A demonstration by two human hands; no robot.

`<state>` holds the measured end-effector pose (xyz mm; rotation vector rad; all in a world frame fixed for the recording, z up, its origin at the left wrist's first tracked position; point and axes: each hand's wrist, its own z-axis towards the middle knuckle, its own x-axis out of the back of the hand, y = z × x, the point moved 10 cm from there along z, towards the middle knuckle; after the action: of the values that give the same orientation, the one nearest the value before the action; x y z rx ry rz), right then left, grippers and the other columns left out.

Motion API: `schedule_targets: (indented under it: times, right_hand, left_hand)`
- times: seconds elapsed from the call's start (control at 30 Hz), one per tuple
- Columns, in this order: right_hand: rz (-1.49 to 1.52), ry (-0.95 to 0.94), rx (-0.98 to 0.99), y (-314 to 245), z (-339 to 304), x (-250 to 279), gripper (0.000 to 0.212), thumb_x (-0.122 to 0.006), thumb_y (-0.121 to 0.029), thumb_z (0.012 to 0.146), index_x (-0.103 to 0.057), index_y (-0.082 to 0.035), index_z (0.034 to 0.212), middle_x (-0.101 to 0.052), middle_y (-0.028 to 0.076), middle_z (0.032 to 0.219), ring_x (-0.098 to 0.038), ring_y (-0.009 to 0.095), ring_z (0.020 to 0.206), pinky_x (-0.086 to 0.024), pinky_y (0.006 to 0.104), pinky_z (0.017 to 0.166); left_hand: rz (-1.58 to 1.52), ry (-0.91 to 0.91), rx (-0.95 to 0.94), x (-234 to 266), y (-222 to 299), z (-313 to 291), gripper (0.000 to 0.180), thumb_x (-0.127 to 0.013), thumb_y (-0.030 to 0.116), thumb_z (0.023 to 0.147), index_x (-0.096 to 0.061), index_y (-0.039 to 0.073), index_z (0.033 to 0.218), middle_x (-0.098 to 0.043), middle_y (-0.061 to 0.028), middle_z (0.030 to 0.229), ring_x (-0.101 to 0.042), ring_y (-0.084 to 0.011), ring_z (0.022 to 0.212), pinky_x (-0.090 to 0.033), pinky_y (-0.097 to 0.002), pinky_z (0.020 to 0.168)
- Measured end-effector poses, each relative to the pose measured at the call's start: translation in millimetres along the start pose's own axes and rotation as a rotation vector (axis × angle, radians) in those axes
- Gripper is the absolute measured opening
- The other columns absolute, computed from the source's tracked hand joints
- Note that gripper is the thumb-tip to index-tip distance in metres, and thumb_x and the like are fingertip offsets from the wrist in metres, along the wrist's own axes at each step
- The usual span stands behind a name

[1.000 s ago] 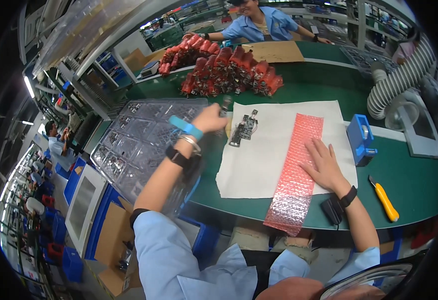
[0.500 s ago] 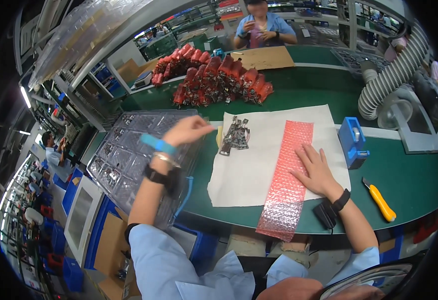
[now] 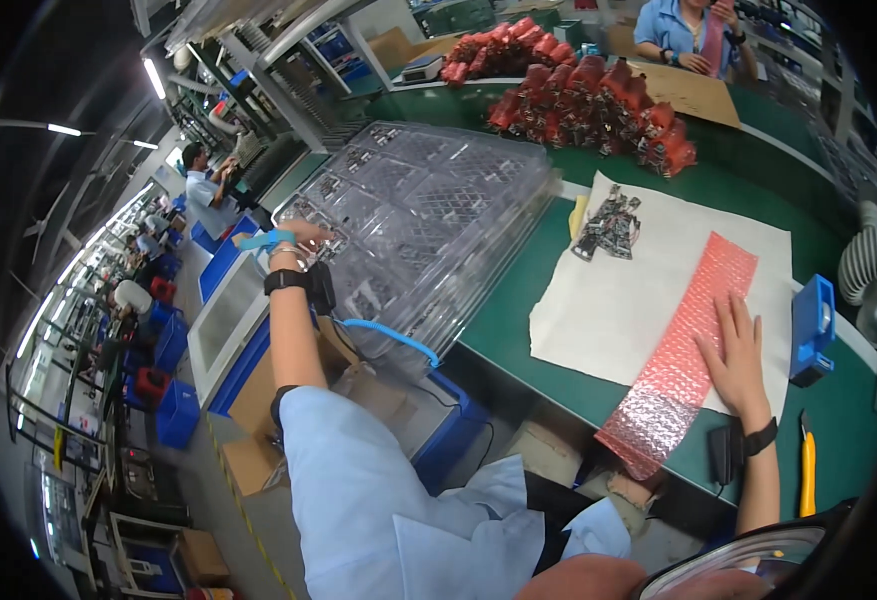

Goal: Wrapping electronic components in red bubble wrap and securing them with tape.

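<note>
Left hand [image 3: 308, 234]: while the right hand [image 3: 738, 362] presses down elsewhere, this one is over the clear tray [image 3: 433, 215], at 9 o'clock from its middle, by small parts in one cell; grip state, can't tell, nor if anything is pinched.
Right hand: flat, fingers extended and apart, grip clamped on nothing; touches the red bubble-wrap strip [image 3: 683, 365] from above.
Bubble-wrap strip: on the white sheet [image 3: 588, 335], running from 2 o'clock to 6 o'clock of it; lower end past the edge of the green surface [image 3: 503, 315].
Circuit boards [image 3: 610, 228]: small cluster on the sheet at 11 o'clock, well apart from the strip.
Clear tray: 10 o'clock from the sheet, divided into cells, parts inside.
Red-wrapped bundles [image 3: 588, 105]: heaped at 11 o'clock, beyond the sheet.
Tape dispenser [image 3: 810, 325]: blue, 3 to 4 o'clock, just beside the sheet.
Yellow-handled cutter [image 3: 808, 475]: 5 o'clock, on the surface.
Black device [image 3: 723, 455]: 5 o'clock, near the right wrist.
Co-worker [image 3: 688, 40]: blue shirt, 12 o'clock, past the brown cardboard [image 3: 683, 92].
</note>
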<state>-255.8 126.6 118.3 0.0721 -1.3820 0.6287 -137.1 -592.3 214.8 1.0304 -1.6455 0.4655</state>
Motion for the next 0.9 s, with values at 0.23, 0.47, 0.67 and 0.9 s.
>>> schedule_targets:
  times: [0.23,0.47,0.67,0.9]
  right_hand:
    - [0.005,-0.006,0.001,-3,1,-2,0.061,-0.054,-0.037,0.092,-0.036,-0.009,0.144,-0.028,0.018,0.151,-0.026,0.033,0.141,-0.009,0.0512,0.116]
    - [0.061,0.015,0.000,-5,-5,5,0.064,-0.055,-0.040,0.091,-0.037,-0.009,0.143,-0.030,0.019,0.150,-0.026,0.034,0.140,-0.010,0.0524,0.115]
    - [0.040,0.062,-0.006,0,-4,1,0.066,-0.056,-0.044,0.089,-0.039,-0.008,0.142,-0.031,0.020,0.148,-0.027,0.034,0.139,-0.012,0.0530,0.115]
    - [0.058,0.096,0.020,2,-4,1,0.065,-0.056,-0.045,0.089,-0.040,-0.008,0.141,-0.032,0.020,0.147,-0.028,0.034,0.139,-0.013,0.0532,0.115]
  left_hand:
    - [-0.025,0.188,0.050,-5,-39,26,0.038,-0.075,0.043,0.073,-0.065,0.007,0.075,-0.058,-0.0032,0.065,-0.053,-0.0149,0.051,-0.040,-0.0279,0.045]
    - [-0.213,0.212,0.038,23,-85,50,0.038,-0.076,0.040,0.072,-0.054,0.011,0.060,-0.045,0.0001,0.053,-0.041,-0.0132,0.043,-0.031,-0.0296,0.040]
    - [-0.352,0.457,-0.172,94,2,3,0.027,-0.066,0.032,0.081,-0.061,0.007,0.072,-0.057,-0.0021,0.064,-0.049,-0.0121,0.048,-0.035,-0.0264,0.041]
    - [-0.364,0.151,-0.904,39,277,-143,0.014,-0.058,0.019,0.089,-0.061,0.006,0.089,-0.056,0.0013,0.067,-0.052,-0.0075,0.057,-0.040,-0.0214,0.049]
